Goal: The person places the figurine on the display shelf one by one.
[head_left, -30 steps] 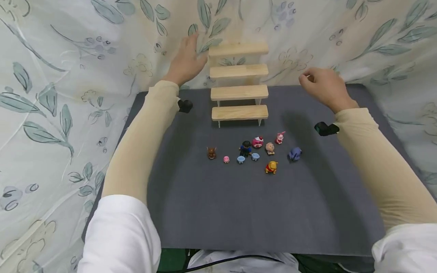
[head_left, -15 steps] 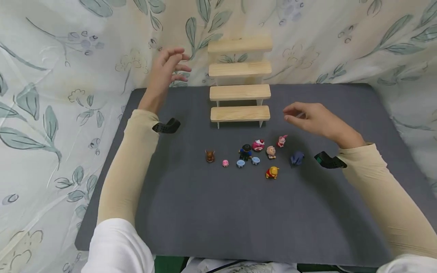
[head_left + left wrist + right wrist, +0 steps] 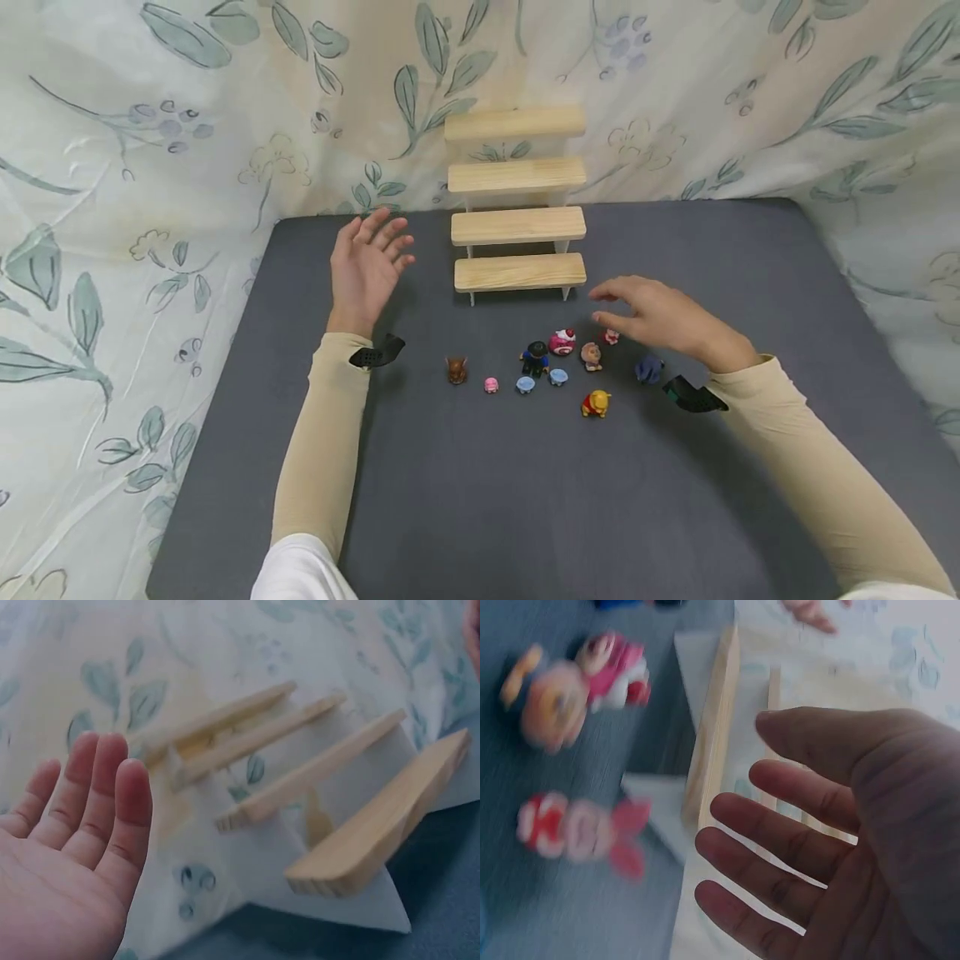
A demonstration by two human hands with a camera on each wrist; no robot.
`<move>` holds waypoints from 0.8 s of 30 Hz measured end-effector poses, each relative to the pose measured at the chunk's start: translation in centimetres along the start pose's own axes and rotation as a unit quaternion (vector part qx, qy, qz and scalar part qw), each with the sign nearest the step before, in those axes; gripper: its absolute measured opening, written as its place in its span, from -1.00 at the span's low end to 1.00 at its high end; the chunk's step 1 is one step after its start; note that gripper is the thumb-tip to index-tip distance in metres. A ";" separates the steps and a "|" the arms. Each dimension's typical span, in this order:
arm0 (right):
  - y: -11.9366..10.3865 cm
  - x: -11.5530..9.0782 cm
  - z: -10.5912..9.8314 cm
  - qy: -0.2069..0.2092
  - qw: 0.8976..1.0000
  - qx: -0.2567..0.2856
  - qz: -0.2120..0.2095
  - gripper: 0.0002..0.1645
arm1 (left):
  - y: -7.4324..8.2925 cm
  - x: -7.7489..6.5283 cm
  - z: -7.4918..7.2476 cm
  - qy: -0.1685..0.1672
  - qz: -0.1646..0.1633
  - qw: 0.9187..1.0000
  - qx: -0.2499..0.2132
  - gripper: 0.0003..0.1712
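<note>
My left hand (image 3: 365,271) is raised left of the wooden tiered stand (image 3: 519,273), palm turned up and fingers spread, holding nothing. My right hand (image 3: 660,317) hovers over the small toy figures with fingers loosely extended and nothing in them. Nearest to it are a pink piglet figure (image 3: 581,829), partly covered by the hand in the head view, and a blue donkey figure (image 3: 648,368). A peach-coloured figure (image 3: 591,357), a dark pink figure (image 3: 562,342) and a black-haired doll (image 3: 535,358) stand to its left. A yellow bear figure in red (image 3: 596,404) is in front.
Two light-blue cups (image 3: 558,377), a tiny pink figure (image 3: 491,385) and a brown figure (image 3: 456,370) line the left of the group. They stand on a dark grey table (image 3: 480,500). A leaf-patterned cloth (image 3: 202,158) hangs behind and along the sides.
Both hands have come down and nearer from beside the stand's upper tiers. The left palm has turned up, and the right hand has moved left over the figures, its fingers opening out.
</note>
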State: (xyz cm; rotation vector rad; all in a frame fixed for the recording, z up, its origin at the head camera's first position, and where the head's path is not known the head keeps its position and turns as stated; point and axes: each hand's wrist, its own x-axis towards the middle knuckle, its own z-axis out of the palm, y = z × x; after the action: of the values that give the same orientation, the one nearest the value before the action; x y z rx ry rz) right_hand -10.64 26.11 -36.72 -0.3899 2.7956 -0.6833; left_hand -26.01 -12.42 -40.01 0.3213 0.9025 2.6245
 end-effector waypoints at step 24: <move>-2.6 3.8 4.7 -0.090 0.986 -0.116 -0.075 -0.50 | -3.5 -3.8 -7.0 0.036 -0.034 0.993 -0.108 -0.41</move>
State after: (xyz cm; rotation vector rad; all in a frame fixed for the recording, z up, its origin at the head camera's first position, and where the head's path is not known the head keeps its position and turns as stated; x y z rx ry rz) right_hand -12.35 20.71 -40.16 -0.6748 2.6978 -0.3311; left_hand -23.93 -15.16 -47.99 0.1378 0.6302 2.6539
